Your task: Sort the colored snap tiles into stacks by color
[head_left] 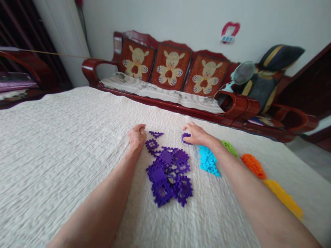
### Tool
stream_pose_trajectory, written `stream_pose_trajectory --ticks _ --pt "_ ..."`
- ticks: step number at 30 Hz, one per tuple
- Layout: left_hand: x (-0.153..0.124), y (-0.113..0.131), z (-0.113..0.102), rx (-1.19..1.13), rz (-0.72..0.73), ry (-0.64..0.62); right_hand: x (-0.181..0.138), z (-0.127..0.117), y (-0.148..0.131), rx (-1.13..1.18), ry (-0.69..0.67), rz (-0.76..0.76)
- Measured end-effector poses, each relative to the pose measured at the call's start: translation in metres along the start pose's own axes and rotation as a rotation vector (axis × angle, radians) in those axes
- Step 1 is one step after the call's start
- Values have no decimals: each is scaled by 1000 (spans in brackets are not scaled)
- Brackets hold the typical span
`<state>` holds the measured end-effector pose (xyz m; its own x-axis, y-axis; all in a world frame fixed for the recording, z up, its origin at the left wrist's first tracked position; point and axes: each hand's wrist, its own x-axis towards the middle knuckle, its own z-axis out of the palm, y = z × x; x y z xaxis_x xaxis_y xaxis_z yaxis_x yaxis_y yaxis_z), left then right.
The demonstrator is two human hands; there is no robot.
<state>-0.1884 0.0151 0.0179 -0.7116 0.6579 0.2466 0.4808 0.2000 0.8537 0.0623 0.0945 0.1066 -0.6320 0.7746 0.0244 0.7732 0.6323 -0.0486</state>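
My left hand (138, 137) is closed, its fingers curled in at the far left of the purple pieces; whatever it may hold is hidden. To the right, my right hand (198, 134) has its thumb and fingers bent around a small purple plastic building piece (186, 137), partly covered by the thumb. Between the hands lie a purple triangular piece (156, 134) and a purple window piece (152, 144). Nearer to me is a loose, overlapping heap of purple interlocking building pieces (165, 157) with notched edges, some solid and some with window openings.
Beside my right forearm lie blue pieces (208, 162), green pieces (229, 148), orange pieces (252, 166) and yellow pieces (283, 198). All rest on a white quilted cover (77, 137). Beyond its edge stand a wooden sofa (90, 70) with bear cushions and a small fan (243, 73).
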Motion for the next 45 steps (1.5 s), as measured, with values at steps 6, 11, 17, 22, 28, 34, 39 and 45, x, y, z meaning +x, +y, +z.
stream_pose_trajectory --ticks 6,11,17,22,28,34,39,45 --pt "3 -7 1 -103 -40 96 12 19 -70 110 28 -294" --pt "3 -3 -4 -174 -111 154 19 34 -125 149 26 -147" --pt "0 4 -8 -159 -118 165 16 36 -142 157 -55 21" --pt "2 1 -6 -151 -96 150 12 36 -143 172 -45 61" --pt "3 -2 -3 -132 -83 127 18 20 -121 158 19 119" --pt "0 3 -6 -116 -86 120 21 15 -80 67 6 247" --pt "-1 6 -8 -97 -84 105 19 4 -56 22 20 66" --pt "0 5 -6 -93 -74 106 20 11 -49 -26 -178 -105"
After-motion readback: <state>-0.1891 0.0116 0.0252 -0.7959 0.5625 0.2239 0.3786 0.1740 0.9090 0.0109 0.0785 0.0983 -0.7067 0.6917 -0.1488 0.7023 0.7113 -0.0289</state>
